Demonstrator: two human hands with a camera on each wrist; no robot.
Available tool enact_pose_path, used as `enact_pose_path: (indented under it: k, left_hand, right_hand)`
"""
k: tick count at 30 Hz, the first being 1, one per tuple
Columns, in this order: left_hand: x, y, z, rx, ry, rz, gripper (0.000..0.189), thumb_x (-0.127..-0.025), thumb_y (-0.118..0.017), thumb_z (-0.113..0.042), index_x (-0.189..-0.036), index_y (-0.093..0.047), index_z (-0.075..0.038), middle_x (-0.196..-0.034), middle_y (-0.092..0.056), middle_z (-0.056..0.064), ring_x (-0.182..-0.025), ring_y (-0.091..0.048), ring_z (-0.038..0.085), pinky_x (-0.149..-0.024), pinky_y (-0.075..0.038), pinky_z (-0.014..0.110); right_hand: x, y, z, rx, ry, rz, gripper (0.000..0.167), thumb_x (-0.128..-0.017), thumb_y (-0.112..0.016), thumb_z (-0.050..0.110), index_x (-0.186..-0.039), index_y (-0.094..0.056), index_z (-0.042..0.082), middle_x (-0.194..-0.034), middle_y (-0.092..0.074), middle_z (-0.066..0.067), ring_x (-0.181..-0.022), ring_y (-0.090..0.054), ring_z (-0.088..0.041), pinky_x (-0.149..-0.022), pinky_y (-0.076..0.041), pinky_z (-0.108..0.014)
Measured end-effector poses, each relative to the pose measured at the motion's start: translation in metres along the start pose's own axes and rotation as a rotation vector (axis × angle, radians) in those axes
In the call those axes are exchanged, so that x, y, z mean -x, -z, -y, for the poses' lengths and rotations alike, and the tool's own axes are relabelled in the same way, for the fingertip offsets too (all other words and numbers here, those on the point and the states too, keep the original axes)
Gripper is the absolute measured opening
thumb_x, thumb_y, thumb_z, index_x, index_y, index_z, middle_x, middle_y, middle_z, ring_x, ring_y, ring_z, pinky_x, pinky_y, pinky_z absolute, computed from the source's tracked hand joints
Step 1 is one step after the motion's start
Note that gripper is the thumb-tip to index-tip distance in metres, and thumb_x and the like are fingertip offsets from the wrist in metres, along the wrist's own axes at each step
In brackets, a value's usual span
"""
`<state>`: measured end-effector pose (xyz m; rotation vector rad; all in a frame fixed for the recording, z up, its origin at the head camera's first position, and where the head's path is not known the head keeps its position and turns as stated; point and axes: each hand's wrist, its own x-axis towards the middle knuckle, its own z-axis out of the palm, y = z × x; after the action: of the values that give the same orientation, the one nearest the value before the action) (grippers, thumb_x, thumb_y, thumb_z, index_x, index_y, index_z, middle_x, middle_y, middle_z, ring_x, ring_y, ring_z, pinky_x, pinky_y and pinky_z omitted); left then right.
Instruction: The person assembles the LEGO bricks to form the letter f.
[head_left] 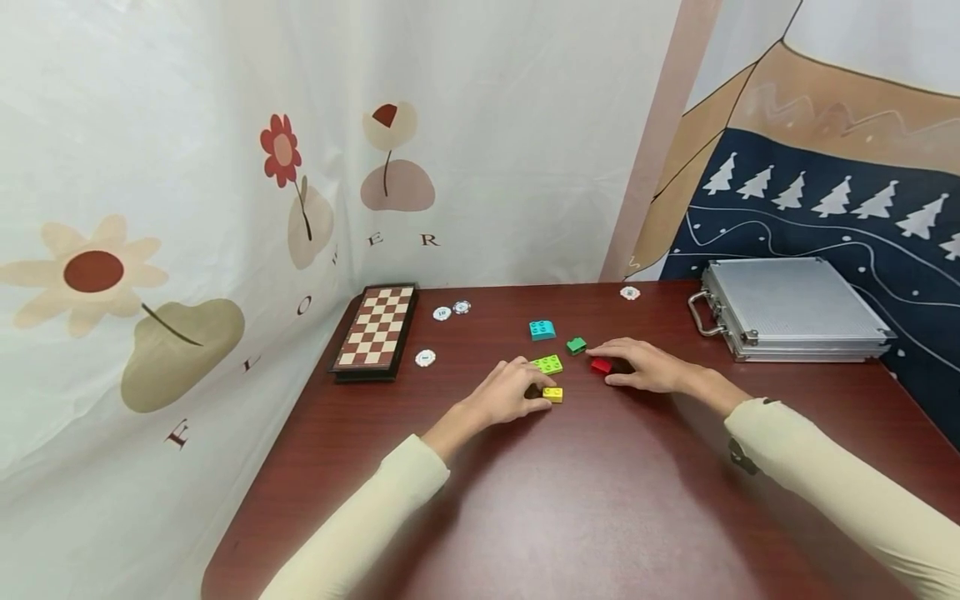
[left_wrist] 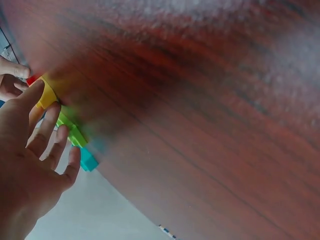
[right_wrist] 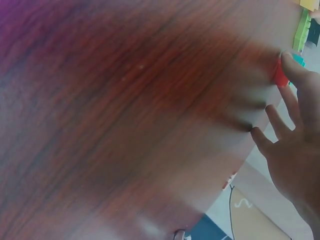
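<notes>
My left hand [head_left: 510, 392] grips a small yellow toy building brick [head_left: 553, 395] between thumb and index finger, low over the table. In the left wrist view that yellow brick [left_wrist: 47, 96] shows between the same two fingers, the others spread. To the right, my right hand [head_left: 647, 367] pinches a red brick [head_left: 601, 366], partly hidden by its fingers; the right wrist view shows the thumb over the red brick [right_wrist: 280, 74]. A lime green brick [head_left: 548, 364] lies just beyond the yellow one. A dark green brick [head_left: 576, 346] sits near my right fingertips, and a blue brick [head_left: 542, 330] lies farther back.
A checkered board [head_left: 375, 329] lies at the table's back left, with several white chips [head_left: 425, 357] beside it. Another chip [head_left: 630, 292] is near the back edge. A silver case [head_left: 798, 304] stands at the back right, against the curtain.
</notes>
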<state>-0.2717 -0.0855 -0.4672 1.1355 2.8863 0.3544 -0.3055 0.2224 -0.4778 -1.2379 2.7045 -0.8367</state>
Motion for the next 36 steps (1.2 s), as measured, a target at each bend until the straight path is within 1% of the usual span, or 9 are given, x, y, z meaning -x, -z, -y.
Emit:
enact_pose_path:
  k: [4,7,10,15,21,25,28,33,36]
  left_hand:
    - [-0.001,-0.002,0.000,0.050,0.000,-0.020,0.026,-0.095,-0.078,-0.033,-0.118,-0.080,-0.021,-0.109,-0.076,-0.010,-0.103,-0.059,0.011,-0.089,-0.047,0.035]
    - [-0.002,-0.003,0.000,0.091,0.001,-0.030,0.027,-0.094,-0.080,-0.032,-0.117,-0.080,-0.019,-0.098,-0.076,-0.010,-0.098,-0.060,0.010,-0.088,-0.048,0.031]
    - [-0.003,-0.003,-0.001,0.126,0.009,-0.033,0.033,-0.092,-0.082,-0.034,-0.120,-0.078,-0.017,-0.088,-0.073,-0.011,-0.096,-0.060,0.009,-0.087,-0.048,0.028]
    - [-0.005,-0.004,-0.003,0.170,0.029,-0.014,0.041,-0.089,-0.084,-0.037,-0.123,-0.076,-0.016,-0.077,-0.065,-0.014,-0.091,-0.056,0.008,-0.082,-0.047,0.026]
    - [-0.003,-0.002,-0.005,0.203,0.044,0.005,0.042,-0.086,-0.086,-0.040,-0.119,-0.076,-0.016,-0.076,-0.063,-0.014,-0.087,-0.056,0.007,-0.078,-0.047,0.024]
    - [-0.002,0.001,-0.002,0.246,0.044,0.019,0.049,-0.084,-0.088,-0.041,-0.123,-0.075,-0.014,-0.080,-0.066,-0.010,-0.088,-0.058,0.009,-0.079,-0.049,0.024]
    - [-0.002,0.003,0.002,0.281,0.041,0.035,0.051,-0.084,-0.089,-0.039,-0.126,-0.074,-0.014,-0.084,-0.068,-0.008,-0.086,-0.060,0.010,-0.078,-0.049,0.024]
    - [-0.002,0.005,0.007,0.295,0.035,0.045,0.041,-0.086,-0.088,-0.033,-0.121,-0.076,-0.016,-0.086,-0.069,-0.009,-0.084,-0.060,0.008,-0.078,-0.049,0.023]
    - [-0.003,0.003,0.007,0.297,0.044,0.035,0.036,-0.086,-0.087,-0.033,-0.116,-0.078,-0.016,-0.085,-0.069,-0.010,-0.085,-0.060,0.008,-0.078,-0.049,0.023]
  right_hand:
    - [0.000,0.000,0.000,-0.013,-0.006,0.003,0.049,-0.094,-0.076,0.005,-0.141,-0.062,0.002,-0.138,-0.063,-0.018,-0.129,-0.055,-0.040,-0.106,-0.044,-0.060]
    - [-0.001,-0.001,0.000,-0.007,-0.008,-0.005,0.046,-0.093,-0.076,0.004,-0.138,-0.065,0.003,-0.135,-0.065,-0.017,-0.128,-0.057,-0.039,-0.106,-0.046,-0.059]
    - [-0.002,-0.001,0.000,0.009,-0.022,-0.018,0.043,-0.094,-0.077,0.007,-0.136,-0.067,0.004,-0.133,-0.067,-0.015,-0.125,-0.058,-0.037,-0.105,-0.047,-0.058]
    - [-0.003,-0.002,0.000,0.042,-0.049,-0.040,0.041,-0.093,-0.080,0.018,-0.132,-0.071,0.007,-0.127,-0.069,-0.011,-0.119,-0.061,-0.033,-0.102,-0.048,-0.057]
    - [-0.003,-0.003,0.002,0.043,-0.049,-0.045,0.044,-0.092,-0.082,0.021,-0.132,-0.071,0.007,-0.124,-0.069,-0.009,-0.115,-0.061,-0.030,-0.099,-0.050,-0.054]
    - [-0.002,-0.003,0.003,0.029,-0.036,-0.053,0.045,-0.092,-0.081,0.016,-0.134,-0.068,0.006,-0.128,-0.069,-0.010,-0.117,-0.061,-0.031,-0.100,-0.049,-0.056]
    - [-0.002,-0.003,0.004,0.021,-0.047,-0.054,0.042,-0.093,-0.080,0.013,-0.132,-0.068,0.005,-0.129,-0.068,-0.009,-0.118,-0.060,-0.032,-0.101,-0.049,-0.056]
    - [-0.001,-0.002,0.004,0.009,-0.103,-0.037,0.040,-0.092,-0.080,0.013,-0.130,-0.069,0.008,-0.126,-0.068,-0.008,-0.117,-0.059,-0.030,-0.102,-0.049,-0.054]
    - [-0.001,-0.003,0.004,0.011,-0.109,-0.039,0.039,-0.092,-0.081,0.014,-0.129,-0.070,0.009,-0.125,-0.069,-0.007,-0.118,-0.059,-0.029,-0.103,-0.049,-0.053]
